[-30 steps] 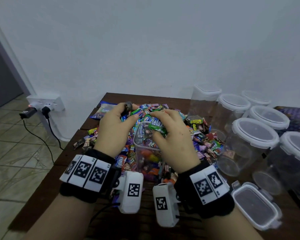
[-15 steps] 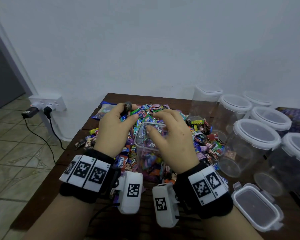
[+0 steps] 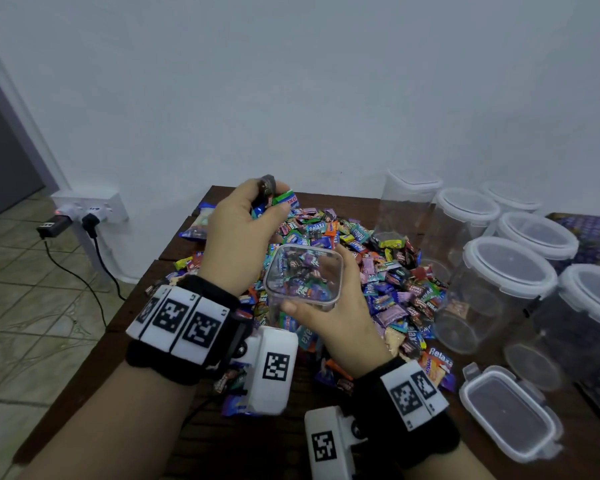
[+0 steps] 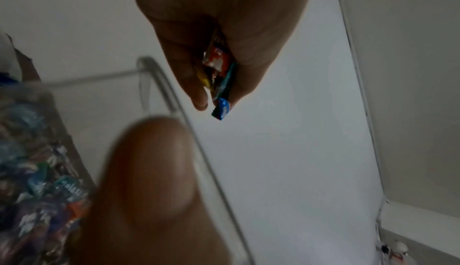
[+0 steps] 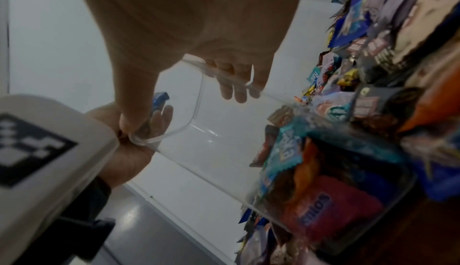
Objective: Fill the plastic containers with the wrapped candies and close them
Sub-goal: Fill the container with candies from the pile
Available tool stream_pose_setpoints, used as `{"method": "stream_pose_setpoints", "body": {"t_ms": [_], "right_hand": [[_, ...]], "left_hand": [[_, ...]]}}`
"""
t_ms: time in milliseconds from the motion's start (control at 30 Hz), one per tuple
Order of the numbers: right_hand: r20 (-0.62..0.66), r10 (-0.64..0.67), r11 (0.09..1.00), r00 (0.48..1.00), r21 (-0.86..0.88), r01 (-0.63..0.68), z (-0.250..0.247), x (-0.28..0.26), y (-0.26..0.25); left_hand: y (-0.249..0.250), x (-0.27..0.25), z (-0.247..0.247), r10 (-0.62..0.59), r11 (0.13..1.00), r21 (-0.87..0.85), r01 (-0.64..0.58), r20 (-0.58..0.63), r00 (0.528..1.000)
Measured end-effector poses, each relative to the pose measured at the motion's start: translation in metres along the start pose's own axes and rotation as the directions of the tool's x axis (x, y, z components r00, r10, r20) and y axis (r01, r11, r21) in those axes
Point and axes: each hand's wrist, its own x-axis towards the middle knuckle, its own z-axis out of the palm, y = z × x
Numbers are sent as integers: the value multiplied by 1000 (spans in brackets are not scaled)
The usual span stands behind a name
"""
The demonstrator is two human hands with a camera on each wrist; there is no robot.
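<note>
A clear square container [image 3: 303, 277], partly filled with wrapped candies, sits lifted over the candy pile [image 3: 388, 271] on the dark wooden table [image 3: 257, 441]. My right hand [image 3: 317, 280] grips it near the rim, thumb on the near wall and fingers on the far wall; the right wrist view shows the same grip on the container [image 5: 199, 131]. My left hand [image 3: 271, 202] is raised behind and left of the container and clutches a few wrapped candies [image 3: 279, 199]. In the left wrist view those candies [image 4: 219, 76] poke out between the curled fingers, above the container's rim [image 4: 161, 76].
A loose lid [image 3: 510, 410] lies at the near right. Several empty lidded containers [image 3: 510, 268] and one open tall container [image 3: 409, 202] stand along the right side. The table's left edge drops to a tiled floor, with a power strip [image 3: 87, 209] on the wall.
My right hand dropped its green candy into the container and then took hold of the container's sides. My left hand rose off the pile with candies in it.
</note>
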Motion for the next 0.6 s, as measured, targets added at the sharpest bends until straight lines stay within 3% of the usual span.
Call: {"method": "stream_pose_setpoints", "body": {"t_ms": [300,600], "right_hand": [[6,-41,999,999,-16,41,-4,2,6],[0,-85,996,996,27,85,-3,5,9]], "left_hand": [[-6,-8,14,24,982,177,-67,234,972],[-6,-22,18,131,923,312,-226,299,945]]}}
